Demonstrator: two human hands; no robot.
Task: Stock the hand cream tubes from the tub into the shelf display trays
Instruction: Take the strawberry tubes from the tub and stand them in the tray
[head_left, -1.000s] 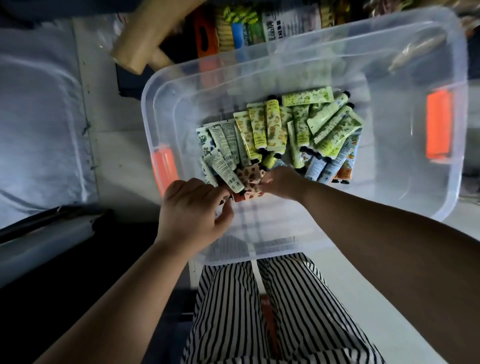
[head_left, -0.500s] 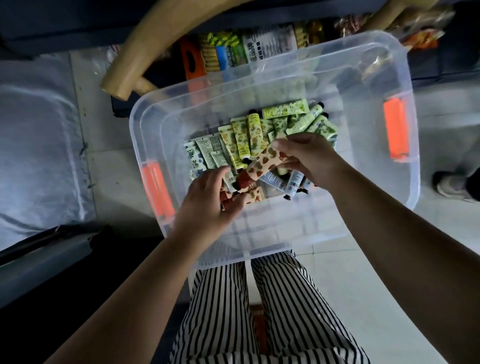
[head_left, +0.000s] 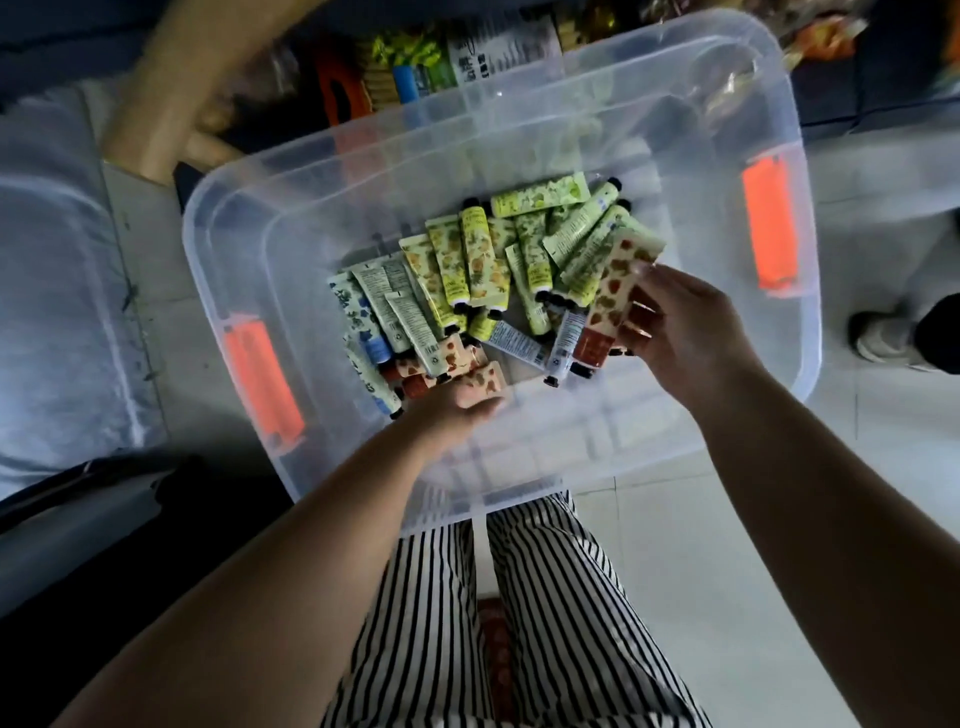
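Note:
A clear plastic tub (head_left: 332, 171) with orange latches holds a pile of several hand cream tubes (head_left: 467, 260), green, yellow, blue and orange-patterned. My right hand (head_left: 691, 332) holds an orange-patterned tube (head_left: 613, 291) with a red cap, lifted over the right side of the pile. My left hand (head_left: 457, 410) reaches into the near part of the tub and its fingers curl round another orange-patterned tube (head_left: 483, 379) at the pile's near edge.
The tub rests above my striped trousers (head_left: 519, 597). Packaged goods (head_left: 447, 57) on a low shelf lie beyond the tub's far rim. A tan curved bar (head_left: 171, 88) crosses the top left. Another person's shoe (head_left: 878, 338) stands on the tiled floor at right.
My right hand has carried the orange-patterned tube from the middle of the pile out to the right. My left hand has stayed at the near edge of the pile, among the orange-patterned tubes.

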